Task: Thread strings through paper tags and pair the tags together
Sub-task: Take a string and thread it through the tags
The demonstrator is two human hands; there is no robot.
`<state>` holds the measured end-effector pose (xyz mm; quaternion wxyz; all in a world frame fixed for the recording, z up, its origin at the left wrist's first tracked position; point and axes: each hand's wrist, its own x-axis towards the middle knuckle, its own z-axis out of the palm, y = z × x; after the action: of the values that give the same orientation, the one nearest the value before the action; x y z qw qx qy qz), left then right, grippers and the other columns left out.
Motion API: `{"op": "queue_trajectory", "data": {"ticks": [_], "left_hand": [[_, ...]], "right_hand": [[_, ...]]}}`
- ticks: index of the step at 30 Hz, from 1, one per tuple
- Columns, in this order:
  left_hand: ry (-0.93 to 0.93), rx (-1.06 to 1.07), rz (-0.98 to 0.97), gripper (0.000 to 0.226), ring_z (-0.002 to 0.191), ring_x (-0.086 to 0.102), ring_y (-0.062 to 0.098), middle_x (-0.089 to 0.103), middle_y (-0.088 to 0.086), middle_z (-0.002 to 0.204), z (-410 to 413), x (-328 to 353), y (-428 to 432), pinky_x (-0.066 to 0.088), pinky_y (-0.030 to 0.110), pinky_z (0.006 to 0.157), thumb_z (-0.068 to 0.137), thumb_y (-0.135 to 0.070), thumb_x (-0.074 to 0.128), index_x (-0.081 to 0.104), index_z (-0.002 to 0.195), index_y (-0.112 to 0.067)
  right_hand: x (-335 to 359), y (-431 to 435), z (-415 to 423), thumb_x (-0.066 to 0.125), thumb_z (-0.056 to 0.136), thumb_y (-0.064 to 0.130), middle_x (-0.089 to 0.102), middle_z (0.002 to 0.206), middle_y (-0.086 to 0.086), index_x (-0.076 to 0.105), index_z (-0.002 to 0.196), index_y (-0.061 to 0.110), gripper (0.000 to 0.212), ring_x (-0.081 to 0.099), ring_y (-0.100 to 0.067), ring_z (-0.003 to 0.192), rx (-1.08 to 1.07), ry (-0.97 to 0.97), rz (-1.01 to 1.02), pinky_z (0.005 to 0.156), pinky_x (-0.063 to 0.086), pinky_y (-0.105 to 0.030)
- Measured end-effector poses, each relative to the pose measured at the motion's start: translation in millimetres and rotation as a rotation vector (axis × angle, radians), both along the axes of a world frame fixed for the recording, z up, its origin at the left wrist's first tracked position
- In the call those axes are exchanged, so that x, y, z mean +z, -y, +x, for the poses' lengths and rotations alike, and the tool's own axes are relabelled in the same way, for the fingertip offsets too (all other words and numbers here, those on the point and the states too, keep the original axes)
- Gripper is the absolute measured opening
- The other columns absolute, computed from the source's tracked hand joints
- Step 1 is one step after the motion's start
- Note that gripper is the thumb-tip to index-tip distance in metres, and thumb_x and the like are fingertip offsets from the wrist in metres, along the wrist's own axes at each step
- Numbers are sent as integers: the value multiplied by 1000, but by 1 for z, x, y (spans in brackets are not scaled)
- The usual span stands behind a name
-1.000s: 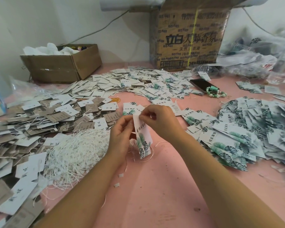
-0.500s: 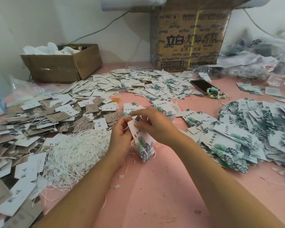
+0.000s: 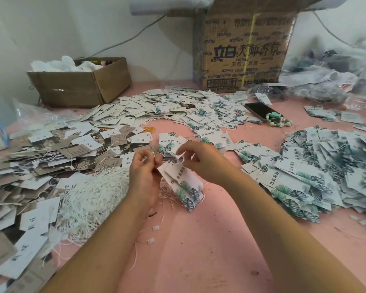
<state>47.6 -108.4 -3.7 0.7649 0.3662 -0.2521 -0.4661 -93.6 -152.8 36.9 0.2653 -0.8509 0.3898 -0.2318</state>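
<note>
Over the middle of the pink table (image 3: 209,250), my left hand (image 3: 143,176) pinches a thin white string at its fingertips. A pair of white tags with green leaf prints (image 3: 184,185) hangs tilted between both hands. My right hand (image 3: 201,159) holds the tags' top edge with curled fingers. A heap of loose white strings (image 3: 93,197) lies just left of my left hand. Strung leaf-print tags are piled at the right (image 3: 317,170), and loose tags spread across the back (image 3: 178,111) and left (image 3: 40,157).
A small open cardboard box (image 3: 82,85) stands at the back left, a tall printed carton (image 3: 243,51) at the back centre. A black phone (image 3: 260,111) and green bead bracelet (image 3: 277,121) lie behind the right pile. Plastic bags (image 3: 330,77) fill the back right.
My hands have drawn slightly apart; the left now pinches the string away from the tags. The tags have tilted, their top leaning left and lower.
</note>
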Motion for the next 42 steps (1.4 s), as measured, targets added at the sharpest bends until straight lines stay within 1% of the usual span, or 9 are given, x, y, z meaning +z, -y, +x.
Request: {"op": "queue_trajectory", "data": {"ticks": [3,6,9,15,17,22,27,32,42], "left_hand": [[129,54,18,24,46,44,4,50,-8,52,-1,-3,1,40,19,46,97,-1,42,46,79,-17],[227,101,7,16,54,51,4,57,-8,57,1,-6,1,45,20,58,92,-4,52,54,83,-17],[287,124,-11,16,63,59,3,65,-7,62,2,-8,0,50,17,62,89,-2,56,61,84,-17],[370,169,16,19,69,64,2,70,-7,70,4,-11,1,50,15,60,87,1,59,63,89,-18],[400,175,26,26,75,67,2,71,-7,74,3,-11,1,50,13,61,86,4,59,61,94,-21],[495,144,1,24,78,69,3,73,-8,74,-1,-7,-2,51,12,68,83,3,62,64,90,-19],[607,109,5,18,74,62,15,71,-11,74,-6,-6,-4,50,25,68,81,-8,68,68,78,-26],[733,75,2,26,70,50,20,64,-16,68,-11,-8,-5,43,37,64,89,-13,62,67,77,-37],[752,102,-5,20,68,52,11,63,-16,69,-10,-8,-6,44,30,61,90,-12,60,63,79,-28]], "right_hand": [[2,3,-6,65,83,11,55,71,13,66,84,18,7,47,3,64,-71,-29,4,56,36,-9],[5,10,-16,69,81,15,58,65,9,64,71,18,11,48,-2,59,-142,-42,61,58,40,-20],[9,16,-28,69,81,15,60,63,0,68,75,8,9,49,-9,56,-207,-39,87,60,43,-26],[15,24,-50,63,83,2,63,61,-2,72,83,11,13,54,-13,54,-313,63,124,52,48,-17],[16,24,-51,62,83,-4,65,65,-9,70,86,5,13,58,-17,55,-317,165,152,61,54,-23],[19,15,-37,67,77,-8,62,47,1,64,74,0,9,58,-11,42,-236,457,245,54,56,-27],[19,4,-17,74,75,6,65,56,2,67,66,18,17,56,-8,50,-144,285,91,58,53,-28],[13,-5,0,75,76,16,51,46,16,72,76,14,3,46,8,43,-82,195,24,47,32,-7],[11,-9,7,66,82,8,54,59,18,71,84,10,6,50,7,56,-105,262,-29,54,36,-1]]}}
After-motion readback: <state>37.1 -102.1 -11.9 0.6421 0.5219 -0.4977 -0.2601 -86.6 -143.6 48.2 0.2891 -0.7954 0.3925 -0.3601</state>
